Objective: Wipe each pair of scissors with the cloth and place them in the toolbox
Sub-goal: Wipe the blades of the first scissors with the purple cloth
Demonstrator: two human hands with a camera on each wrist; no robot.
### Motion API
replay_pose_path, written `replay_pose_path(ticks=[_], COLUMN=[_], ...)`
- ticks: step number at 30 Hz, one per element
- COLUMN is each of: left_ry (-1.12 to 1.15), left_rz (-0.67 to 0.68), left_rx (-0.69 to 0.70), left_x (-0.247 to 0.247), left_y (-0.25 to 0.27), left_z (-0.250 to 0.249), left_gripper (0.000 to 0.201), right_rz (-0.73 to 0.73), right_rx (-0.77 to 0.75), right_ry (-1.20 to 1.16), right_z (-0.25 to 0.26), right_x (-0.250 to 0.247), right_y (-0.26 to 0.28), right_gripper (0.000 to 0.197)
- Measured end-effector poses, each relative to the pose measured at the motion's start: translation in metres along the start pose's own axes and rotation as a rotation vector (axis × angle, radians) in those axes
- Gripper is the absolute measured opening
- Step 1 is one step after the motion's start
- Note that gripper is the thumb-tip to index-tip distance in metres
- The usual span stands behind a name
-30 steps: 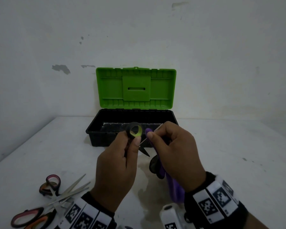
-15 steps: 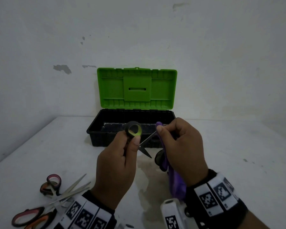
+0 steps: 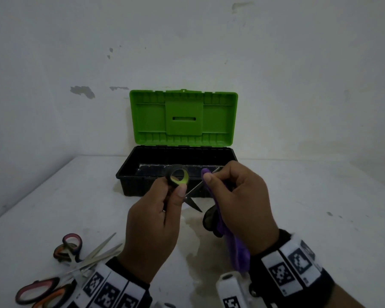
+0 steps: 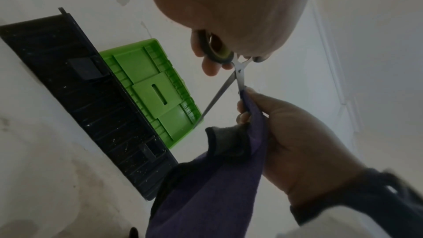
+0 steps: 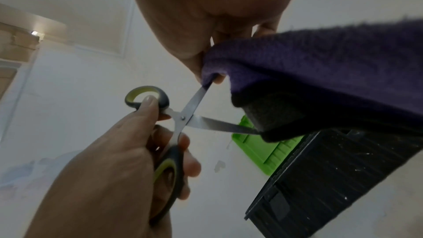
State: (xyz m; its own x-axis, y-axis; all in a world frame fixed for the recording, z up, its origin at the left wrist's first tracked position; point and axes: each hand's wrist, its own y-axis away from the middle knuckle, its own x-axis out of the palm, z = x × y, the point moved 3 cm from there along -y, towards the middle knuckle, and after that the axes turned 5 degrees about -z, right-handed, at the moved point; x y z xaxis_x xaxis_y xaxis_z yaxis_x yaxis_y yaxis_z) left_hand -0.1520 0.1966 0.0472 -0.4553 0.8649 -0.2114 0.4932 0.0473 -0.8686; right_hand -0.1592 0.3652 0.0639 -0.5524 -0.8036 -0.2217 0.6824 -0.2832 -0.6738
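My left hand [image 3: 162, 210] grips the black and yellow-green handles of a pair of scissors [image 3: 180, 177], whose blades are spread apart. In the right wrist view the scissors [image 5: 183, 117] show their pivot and both blades. My right hand [image 3: 236, 196] pinches a purple cloth [image 3: 233, 245] around the upper blade near its tip. The cloth [image 4: 213, 187] hangs down from that hand, with a grey-black underside. Both hands are above the table in front of the toolbox [image 3: 142, 185], a black tub with a green lid standing open.
Several more scissors [image 3: 71, 261] with pink, orange and black handles lie on the white table [image 3: 320, 218] at the near left. The toolbox sits against the white wall. A damp stain marks the table under my hands.
My right hand slid the cloth outward along the blade, then came back in toward the pivot. The left hand and scissors stayed about where they were.
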Motion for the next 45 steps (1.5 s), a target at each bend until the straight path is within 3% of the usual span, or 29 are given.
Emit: replay_pose_path(ticks=[5, 9, 11, 16, 20, 25, 32, 36, 40, 45], left_ry=[0.064, 0.312, 0.428, 0.576, 0.642, 0.643, 0.634, 0.619, 0.626, 0.627], left_rz=[-0.035, -0.021, -0.019, 0.063, 0.11, 0.134, 0.173, 0.186, 0.195, 0.191], left_rx=[-0.154, -0.602, -0.802, -1.068, -1.143, -1.164, -1.201, -1.227, -1.241, -1.245], left_x=[-0.002, -0.005, -0.004, 0.005, 0.008, 0.01, 0.009, 0.007, 0.008, 0.007], left_y=[-0.001, -0.01, -0.012, -0.014, -0.012, -0.012, -0.012, -0.009, -0.011, -0.013], left_z=[-0.001, 0.005, 0.009, 0.008, 0.002, 0.0, 0.001, 0.001, 0.001, 0.001], left_gripper=[0.027, 0.034, 0.034, 0.033, 0.032, 0.032, 0.033, 0.034, 0.034, 0.033], right_rz=[-0.078, -0.089, -0.023, 0.169, 0.212, 0.246, 0.064, 0.112, -0.001, 0.054], right_rx=[0.065, 0.127, 0.097, -0.015, 0.0, -0.005, 0.019, -0.022, -0.022, -0.059], right_ry=[0.029, -0.103, -0.168, -0.218, -0.331, -0.313, -0.239, -0.182, -0.166, -0.189], right_z=[-0.013, -0.018, -0.011, 0.0, 0.003, 0.001, 0.0, 0.0, -0.004, 0.004], right_x=[-0.013, -0.03, -0.034, -0.022, -0.014, -0.002, -0.005, -0.003, -0.009, -0.005], right_y=[-0.028, -0.037, -0.033, -0.018, -0.01, -0.005, -0.008, -0.003, -0.01, -0.004], right_gripper=[0.028, 0.026, 0.02, 0.012, 0.009, 0.011, 0.018, 0.016, 0.019, 0.018])
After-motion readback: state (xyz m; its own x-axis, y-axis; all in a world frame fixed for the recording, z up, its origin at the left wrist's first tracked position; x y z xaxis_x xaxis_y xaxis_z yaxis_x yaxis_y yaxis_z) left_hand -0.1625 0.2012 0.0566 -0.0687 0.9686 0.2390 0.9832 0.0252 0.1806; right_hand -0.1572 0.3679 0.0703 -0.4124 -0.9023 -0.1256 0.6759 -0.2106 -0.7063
